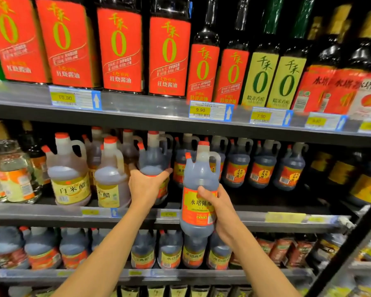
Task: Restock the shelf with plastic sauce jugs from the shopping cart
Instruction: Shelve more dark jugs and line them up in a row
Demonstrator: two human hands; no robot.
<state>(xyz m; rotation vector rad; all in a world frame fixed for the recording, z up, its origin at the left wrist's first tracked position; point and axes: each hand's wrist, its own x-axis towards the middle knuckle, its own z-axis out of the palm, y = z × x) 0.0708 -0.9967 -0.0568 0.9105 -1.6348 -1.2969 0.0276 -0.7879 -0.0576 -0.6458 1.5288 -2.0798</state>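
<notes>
My right hand (220, 211) grips a dark sauce jug (198, 181) with a red cap and a red-and-yellow label, holding it upright in front of the middle shelf (255, 217). My left hand (146, 187) is wrapped around the body of a second dark jug (153, 161) that stands on that shelf, just left of the held one. The left hand covers that jug's label. More dark jugs (261, 166) of the same kind line the shelf to the right. The shopping cart is out of view.
Paler vinegar jugs (69, 170) with yellow labels stand left of my left hand. Tall red-labelled bottles (120, 50) fill the shelf above, behind price tags (210, 111). A lower shelf holds several similar dark jugs (193, 251). A dark upright bar (349, 245) crosses at right.
</notes>
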